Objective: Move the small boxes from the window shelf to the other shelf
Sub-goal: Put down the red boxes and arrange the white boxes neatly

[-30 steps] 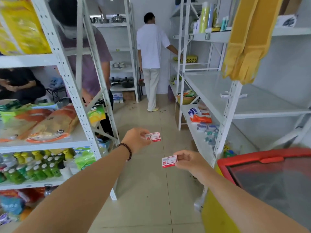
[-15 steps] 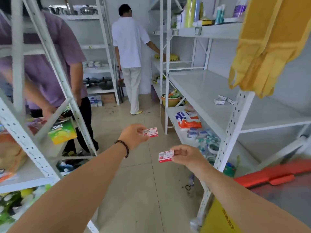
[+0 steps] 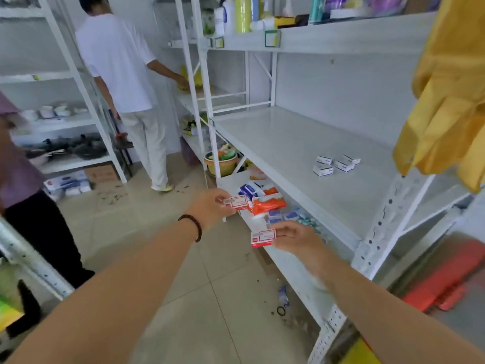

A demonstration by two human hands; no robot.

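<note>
My left hand (image 3: 210, 210), with a dark bead bracelet on its wrist, pinches a small white box with a red label (image 3: 236, 202). Lower and to the right, my right hand (image 3: 296, 237) holds a second box of the same kind (image 3: 263, 238). Both hands hover over the aisle, just in front of the white metal shelf (image 3: 283, 143) on my right. On that shelf's middle board lie several small white-and-blue boxes (image 3: 334, 164), grouped toward the back right.
The shelf's lower board holds wipes packets (image 3: 265, 202) and small packs. Yellow cloth (image 3: 451, 101) hangs at the right over the shelf post. A person in white (image 3: 123, 74) stands up the aisle; another in purple (image 3: 18, 179) is at the left by a rack.
The view has swung right and closer to the right-hand shelf. Both hands, each still holding its box, have come nearer to that shelf's front edge.
</note>
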